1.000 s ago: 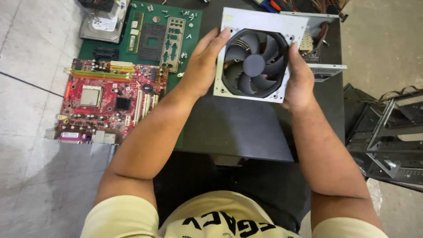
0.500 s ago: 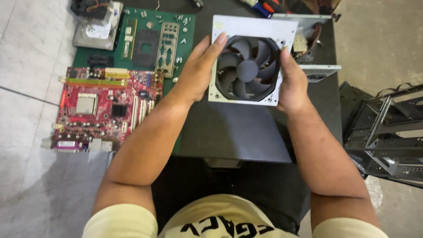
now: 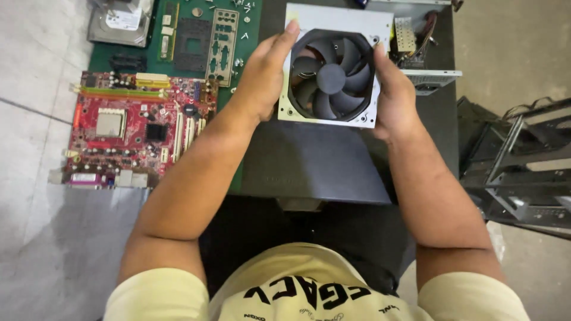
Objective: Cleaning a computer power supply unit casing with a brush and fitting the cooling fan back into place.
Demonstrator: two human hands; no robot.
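Note:
A grey metal power supply cover (image 3: 333, 24) with a black round fan in its middle is held up between both hands, fan side facing me. My left hand (image 3: 262, 77) grips its left edge with the fingers pointing up. Along its right edge my right hand (image 3: 395, 98) grips it, thumb on the face. Behind it, the open power supply case (image 3: 425, 44) with wires lies on a dark flat case panel (image 3: 315, 166).
A red motherboard (image 3: 134, 128) lies on the floor at the left. Beyond it sit a green motherboard (image 3: 190, 35), a silver port shield (image 3: 221, 38), loose screws and a hard drive (image 3: 122, 21). A dark metal frame (image 3: 517, 166) stands at the right.
The fan cover stays gripped in both hands, with the grip unchanged. It has drawn slightly closer and lower in the view as the camera shifted.

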